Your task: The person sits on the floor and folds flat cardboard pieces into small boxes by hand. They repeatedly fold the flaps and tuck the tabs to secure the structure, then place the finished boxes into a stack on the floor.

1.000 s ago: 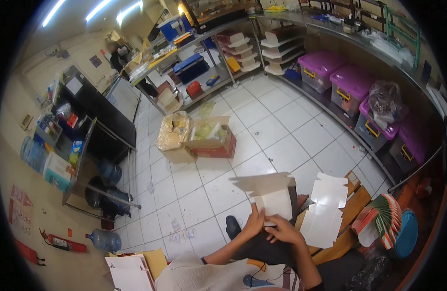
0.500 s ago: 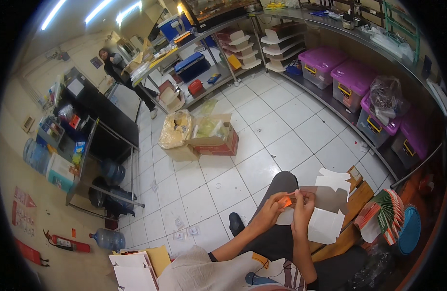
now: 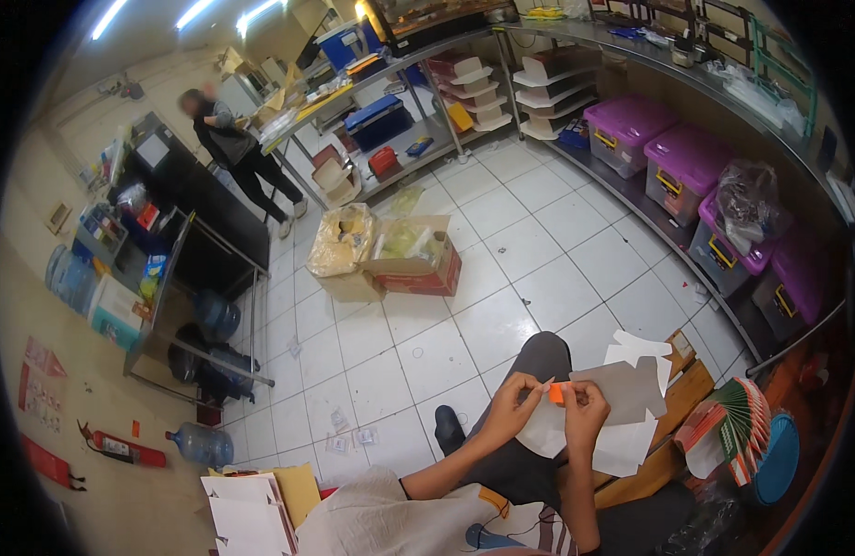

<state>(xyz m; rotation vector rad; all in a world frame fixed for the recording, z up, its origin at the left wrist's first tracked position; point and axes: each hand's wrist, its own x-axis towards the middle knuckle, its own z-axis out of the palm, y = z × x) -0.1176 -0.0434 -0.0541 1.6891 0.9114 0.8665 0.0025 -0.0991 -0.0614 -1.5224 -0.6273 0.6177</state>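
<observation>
Above my lap, my right hand (image 3: pixel 587 412) pinches a small orange piece (image 3: pixel 557 394) that looks like a sticker. At its left edge, the thumb and fingertips of my left hand (image 3: pixel 511 408) are pinched together on it. Under and beside my hands lies an unfolded cardboard box (image 3: pixel 631 389), grey on one face and white on its flaps. It rests across my legs and the wooden bench; my right hand and forearm cover part of it.
Fanned, folded cartons (image 3: pixel 728 426) stand on my right by a blue round lid (image 3: pixel 778 449). White boards (image 3: pixel 247 514) are stacked at my left. Open cartons (image 3: pixel 418 273) sit on the tiled floor. Purple-lidded bins (image 3: pixel 682 157) line the right shelf. A person (image 3: pixel 228 139) stands far left.
Both hands have turned the orange piece, and my left fingertips have moved to its upper left edge. The person at the back has stepped nearer the table's end. The view has shifted slightly.
</observation>
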